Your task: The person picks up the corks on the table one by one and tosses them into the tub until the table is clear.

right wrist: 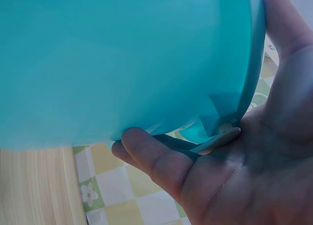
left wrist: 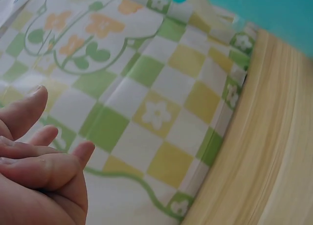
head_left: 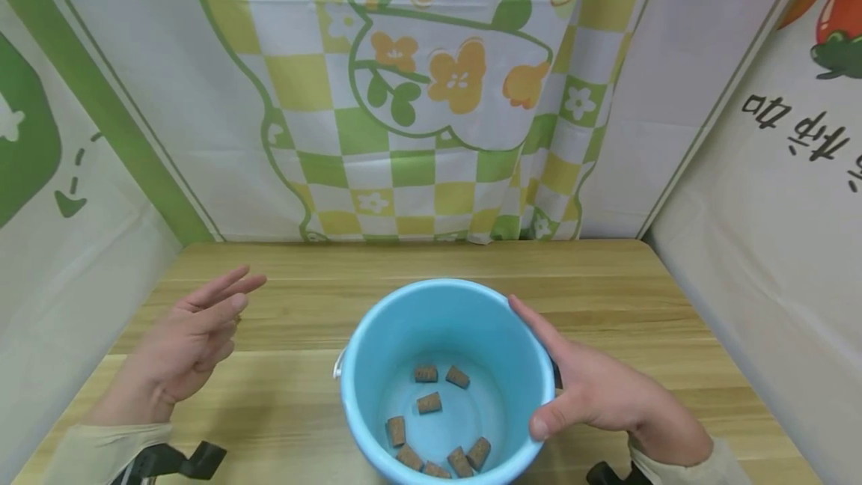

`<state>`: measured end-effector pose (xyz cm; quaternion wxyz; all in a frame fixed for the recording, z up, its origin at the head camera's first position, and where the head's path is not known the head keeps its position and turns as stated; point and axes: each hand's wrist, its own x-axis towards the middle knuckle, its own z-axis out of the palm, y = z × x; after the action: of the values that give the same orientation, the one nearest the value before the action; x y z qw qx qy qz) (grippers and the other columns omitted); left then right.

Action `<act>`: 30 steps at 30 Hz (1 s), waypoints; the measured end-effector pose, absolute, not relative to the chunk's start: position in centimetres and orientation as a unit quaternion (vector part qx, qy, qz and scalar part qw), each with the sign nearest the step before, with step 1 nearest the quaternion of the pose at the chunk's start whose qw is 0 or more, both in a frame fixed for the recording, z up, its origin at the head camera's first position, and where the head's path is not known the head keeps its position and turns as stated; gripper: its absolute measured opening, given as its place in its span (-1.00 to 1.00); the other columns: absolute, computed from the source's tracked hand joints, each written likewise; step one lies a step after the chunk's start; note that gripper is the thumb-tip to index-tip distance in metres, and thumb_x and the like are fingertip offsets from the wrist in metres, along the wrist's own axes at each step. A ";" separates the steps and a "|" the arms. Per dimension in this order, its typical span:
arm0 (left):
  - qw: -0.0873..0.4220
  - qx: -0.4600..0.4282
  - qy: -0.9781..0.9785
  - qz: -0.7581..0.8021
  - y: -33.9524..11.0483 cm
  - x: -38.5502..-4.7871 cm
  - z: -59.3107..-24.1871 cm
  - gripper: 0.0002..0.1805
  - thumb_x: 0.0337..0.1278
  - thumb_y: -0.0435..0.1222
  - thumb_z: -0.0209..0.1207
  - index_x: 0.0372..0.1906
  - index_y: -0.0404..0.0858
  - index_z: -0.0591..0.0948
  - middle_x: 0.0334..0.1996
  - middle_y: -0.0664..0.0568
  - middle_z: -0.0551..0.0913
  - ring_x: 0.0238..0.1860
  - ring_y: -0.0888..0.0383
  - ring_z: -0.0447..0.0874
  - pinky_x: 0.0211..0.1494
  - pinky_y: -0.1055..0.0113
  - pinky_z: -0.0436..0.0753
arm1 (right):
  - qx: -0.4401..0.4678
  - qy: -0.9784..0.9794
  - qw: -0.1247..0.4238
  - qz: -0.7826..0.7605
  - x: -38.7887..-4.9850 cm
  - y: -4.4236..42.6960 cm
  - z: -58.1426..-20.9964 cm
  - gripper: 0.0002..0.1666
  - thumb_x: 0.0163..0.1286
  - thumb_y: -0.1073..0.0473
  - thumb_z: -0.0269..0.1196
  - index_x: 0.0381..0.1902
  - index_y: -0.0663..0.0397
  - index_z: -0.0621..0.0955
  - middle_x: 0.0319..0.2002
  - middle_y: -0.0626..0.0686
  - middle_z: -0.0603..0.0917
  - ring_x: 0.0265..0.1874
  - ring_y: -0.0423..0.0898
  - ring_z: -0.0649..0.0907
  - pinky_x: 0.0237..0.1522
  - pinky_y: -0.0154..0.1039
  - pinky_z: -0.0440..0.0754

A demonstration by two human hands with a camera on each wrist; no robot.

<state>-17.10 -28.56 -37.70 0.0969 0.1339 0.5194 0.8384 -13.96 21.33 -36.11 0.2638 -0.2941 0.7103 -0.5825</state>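
A light-blue bucket (head_left: 447, 320) is at the front middle of the wooden table, its mouth facing up toward the head camera. Several short brown corks (head_left: 429, 403) lie scattered on its bottom. My right hand (head_left: 599, 395) grips the bucket's right side, thumb over the rim. In the right wrist view, fingers (right wrist: 156, 159) press the outer wall (right wrist: 122, 73) below a handle mount. To the left of the bucket, apart from it, my left hand (head_left: 191, 343) hovers with loosely bent fingers and holds nothing. The left wrist view shows those fingers (left wrist: 44, 168) with the bucket (left wrist: 274, 14) beyond.
The wooden tabletop (head_left: 296, 298) reaches back to a checked green-and-yellow curtain (head_left: 404, 178). White printed sheets stand along the left side (head_left: 87, 268) and right side (head_left: 761, 245). A white handle end (head_left: 338, 364) sticks out from the bucket's left.
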 end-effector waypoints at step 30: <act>-0.016 -0.149 0.529 0.835 -40.6 -19.9 -46.7 -0.04 0.32 -0.32 0.25 0.61 0.08 -0.07 0.23 0.33 0.27 -0.67 0.33 0.26 -0.63 0.41 0.32 | -0.305 0.690 0.268 -0.599 -14.1 21.3 -36.6 0.50 0.14 0.21 0.54 0.59 -0.36 -0.34 0.45 0.37 0.14 0.21 0.38 0.44 0.10 0.05 0.55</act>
<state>-19.85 -40.60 -46.69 -0.0162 -0.1495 0.5288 0.8353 -14.05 21.34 -36.57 0.2682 -0.3049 0.6904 -0.5987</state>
